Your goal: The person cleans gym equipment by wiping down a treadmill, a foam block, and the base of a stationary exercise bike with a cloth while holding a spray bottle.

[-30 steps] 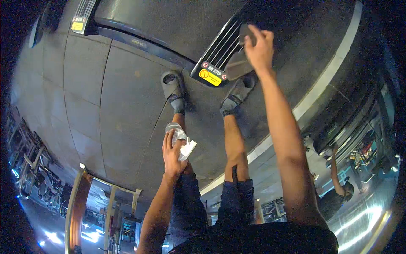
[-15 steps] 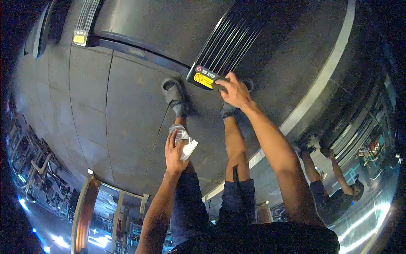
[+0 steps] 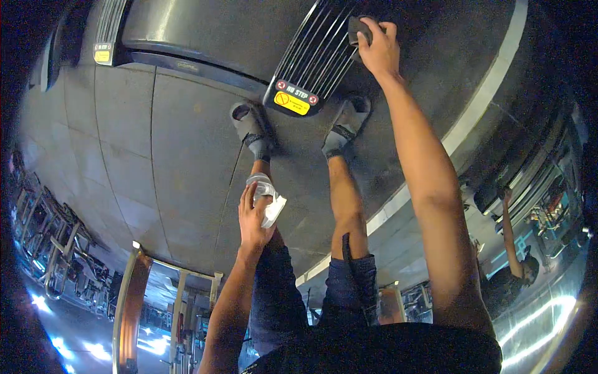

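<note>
My right hand is closed on a dark sponge-like block. It is at the right edge of a black ridged treadmill side rail, well above the yellow NO STEP label on the rail's end. Lower down, in front of my left shin, my left hand grips a clear-and-white plastic container. My fingers cover part of the container, so its exact kind is unclear.
My feet in grey slides stand on dark floor tiles by the rail's end. A second ridged rail lies at the upper left. A mirror at the right reflects a person. Gym equipment stands lower left.
My right hand has moved up and slightly right, from the label at the rail's end to farther along the rail, still holding the dark block. My left hand still grips the container.
</note>
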`<state>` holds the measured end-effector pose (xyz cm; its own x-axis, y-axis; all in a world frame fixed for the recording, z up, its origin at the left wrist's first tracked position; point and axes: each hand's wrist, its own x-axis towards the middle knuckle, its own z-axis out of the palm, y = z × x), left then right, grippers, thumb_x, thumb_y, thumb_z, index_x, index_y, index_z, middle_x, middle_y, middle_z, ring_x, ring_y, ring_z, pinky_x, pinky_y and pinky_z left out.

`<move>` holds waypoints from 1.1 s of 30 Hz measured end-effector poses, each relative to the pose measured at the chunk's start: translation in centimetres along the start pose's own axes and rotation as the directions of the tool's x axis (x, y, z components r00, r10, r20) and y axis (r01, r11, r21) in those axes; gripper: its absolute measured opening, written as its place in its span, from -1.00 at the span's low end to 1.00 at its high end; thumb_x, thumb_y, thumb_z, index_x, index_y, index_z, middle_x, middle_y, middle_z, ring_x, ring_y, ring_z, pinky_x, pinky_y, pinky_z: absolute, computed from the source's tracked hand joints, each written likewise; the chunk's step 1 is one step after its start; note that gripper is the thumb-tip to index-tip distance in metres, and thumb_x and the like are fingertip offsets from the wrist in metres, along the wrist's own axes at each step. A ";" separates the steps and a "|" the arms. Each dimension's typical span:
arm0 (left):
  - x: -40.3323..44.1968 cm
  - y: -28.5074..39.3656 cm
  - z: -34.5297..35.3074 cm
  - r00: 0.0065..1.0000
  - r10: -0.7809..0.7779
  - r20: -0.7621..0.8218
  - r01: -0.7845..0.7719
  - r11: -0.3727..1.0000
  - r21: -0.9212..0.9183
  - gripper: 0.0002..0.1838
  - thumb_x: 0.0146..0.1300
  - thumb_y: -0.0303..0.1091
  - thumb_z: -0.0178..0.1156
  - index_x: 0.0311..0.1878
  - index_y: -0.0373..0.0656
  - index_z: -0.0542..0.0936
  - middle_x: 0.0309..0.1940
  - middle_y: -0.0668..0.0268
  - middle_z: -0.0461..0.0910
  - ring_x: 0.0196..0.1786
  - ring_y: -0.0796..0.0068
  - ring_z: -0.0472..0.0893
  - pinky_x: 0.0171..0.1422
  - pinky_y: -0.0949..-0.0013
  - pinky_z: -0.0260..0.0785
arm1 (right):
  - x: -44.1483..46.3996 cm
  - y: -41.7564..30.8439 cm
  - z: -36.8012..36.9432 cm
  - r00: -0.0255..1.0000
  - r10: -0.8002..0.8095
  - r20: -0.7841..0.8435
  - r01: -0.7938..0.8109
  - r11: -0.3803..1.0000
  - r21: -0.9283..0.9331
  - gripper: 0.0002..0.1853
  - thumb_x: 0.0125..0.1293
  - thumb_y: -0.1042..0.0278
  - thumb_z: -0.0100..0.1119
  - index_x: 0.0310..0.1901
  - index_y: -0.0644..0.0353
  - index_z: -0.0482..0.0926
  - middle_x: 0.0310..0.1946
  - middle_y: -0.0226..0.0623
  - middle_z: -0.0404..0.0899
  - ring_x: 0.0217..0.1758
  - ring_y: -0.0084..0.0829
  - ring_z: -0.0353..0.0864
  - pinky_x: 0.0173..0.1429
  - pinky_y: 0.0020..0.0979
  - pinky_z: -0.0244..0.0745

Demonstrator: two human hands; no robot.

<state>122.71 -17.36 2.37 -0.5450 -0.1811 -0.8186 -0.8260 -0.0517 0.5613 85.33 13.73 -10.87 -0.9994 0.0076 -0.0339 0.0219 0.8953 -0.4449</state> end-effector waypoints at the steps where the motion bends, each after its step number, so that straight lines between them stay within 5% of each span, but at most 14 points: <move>1: -0.1 -0.1 -0.1 0.999 0.044 0.008 -0.045 0.987 0.153 -0.43 -0.21 -0.49 0.49 0.00 -0.08 0.60 0.48 -0.03 0.27 0.51 -0.20 0.24 0.51 -0.10 0.16 | -0.4 -0.2 0.2 1.000 0.016 -0.021 -0.017 1.000 -0.020 -0.59 0.30 0.11 0.32 0.18 -0.22 0.60 0.10 -0.09 0.43 0.06 0.05 0.61 0.12 -0.06 0.60; 5: -1.2 3.1 0.3 0.926 0.332 0.181 -0.358 0.618 0.700 -0.40 -0.24 -0.51 0.48 0.01 -0.08 0.60 0.49 -0.02 0.26 0.52 -0.19 0.23 0.52 -0.09 0.15 | -1.3 -0.5 -0.2 0.999 0.038 0.013 -0.038 0.999 0.009 -0.60 0.29 0.13 0.33 0.17 -0.22 0.61 0.07 -0.10 0.44 0.02 0.06 0.62 0.11 -0.06 0.61; 11: -0.6 3.5 0.6 0.883 0.395 0.253 -0.449 0.559 0.697 -0.39 -0.29 -0.51 0.48 0.00 -0.08 0.60 0.49 -0.02 0.26 0.52 -0.18 0.23 0.54 -0.09 0.14 | -6.1 -2.2 -0.3 0.992 -0.019 0.126 0.010 0.997 0.073 -0.60 0.23 0.21 0.37 0.13 -0.17 0.63 0.04 -0.13 0.42 -0.09 0.03 0.66 -0.03 -0.06 0.65; 17: -0.5 5.3 1.6 0.933 0.272 0.238 -0.356 0.583 0.730 -0.41 -0.20 -0.46 0.47 0.04 -0.06 0.62 0.49 0.01 0.27 0.53 -0.16 0.22 0.53 -0.07 0.14 | -12.9 -4.9 0.1 0.962 0.012 0.273 -0.051 0.989 0.136 -0.55 0.14 0.25 0.42 0.11 -0.17 0.61 0.03 -0.14 0.38 -0.06 0.03 0.65 -0.04 -0.07 0.66; 20: -0.3 5.7 1.9 0.927 0.287 0.243 -0.367 0.547 0.752 -0.42 -0.15 -0.44 0.45 0.07 -0.06 0.62 0.48 -0.03 0.27 0.52 -0.18 0.22 0.52 -0.07 0.15 | -17.2 -4.9 0.5 0.952 -0.121 0.282 0.080 0.985 0.154 -0.47 0.07 0.27 0.42 0.15 -0.15 0.60 0.03 -0.09 0.40 -0.09 -0.01 0.63 -0.08 -0.07 0.63; 21: -0.4 5.9 2.0 0.916 0.314 0.250 -0.384 0.506 0.772 -0.48 -0.07 -0.38 0.46 0.06 -0.09 0.63 0.43 -0.05 0.32 0.46 -0.17 0.30 0.48 -0.05 0.22 | -18.5 -5.0 0.3 0.888 -0.020 0.460 -0.087 0.973 0.212 -0.49 0.08 0.29 0.40 0.15 -0.13 0.61 0.03 -0.11 0.41 -0.01 -0.04 0.62 0.01 -0.07 0.62; 24: -0.2 5.9 1.9 0.895 0.360 0.264 -0.410 0.430 0.805 -0.56 0.09 -0.25 0.48 0.04 -0.15 0.64 0.34 -0.09 0.42 0.35 -0.17 0.45 0.40 0.00 0.37 | -20.8 -3.8 -0.5 0.788 -0.153 0.596 -0.077 0.936 0.342 -0.52 0.08 0.30 0.39 0.12 -0.11 0.64 0.06 -0.14 0.41 0.04 -0.04 0.61 0.07 -0.09 0.61; 29: -0.3 5.4 1.8 0.898 0.352 0.263 -0.403 0.422 0.812 -0.54 0.07 -0.23 0.49 0.05 -0.11 0.64 0.35 -0.09 0.42 0.35 -0.16 0.44 0.40 0.00 0.37 | -16.8 -3.1 -2.5 0.974 0.133 0.182 -0.192 0.915 0.356 -0.63 0.18 0.22 0.39 0.05 -0.04 0.67 -0.01 -0.12 0.48 0.07 -0.07 0.57 0.13 -0.15 0.56; 33: 0.3 5.1 2.0 0.916 0.306 0.262 -0.385 0.474 0.792 -0.50 0.00 -0.26 0.46 0.07 -0.08 0.63 0.40 -0.09 0.36 0.41 -0.18 0.37 0.45 -0.03 0.29 | -8.2 -0.7 -2.4 0.973 0.167 -0.160 -0.106 0.937 0.333 -0.62 0.17 0.22 0.41 0.04 0.04 0.67 -0.09 -0.09 0.51 0.04 -0.03 0.54 0.14 -0.13 0.51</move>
<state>118.06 -15.73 4.69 -0.7890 0.0754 -0.6098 -0.2962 0.8228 0.4850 93.43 14.16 -8.12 -0.9730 0.2278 0.0361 0.1352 0.6899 -0.7111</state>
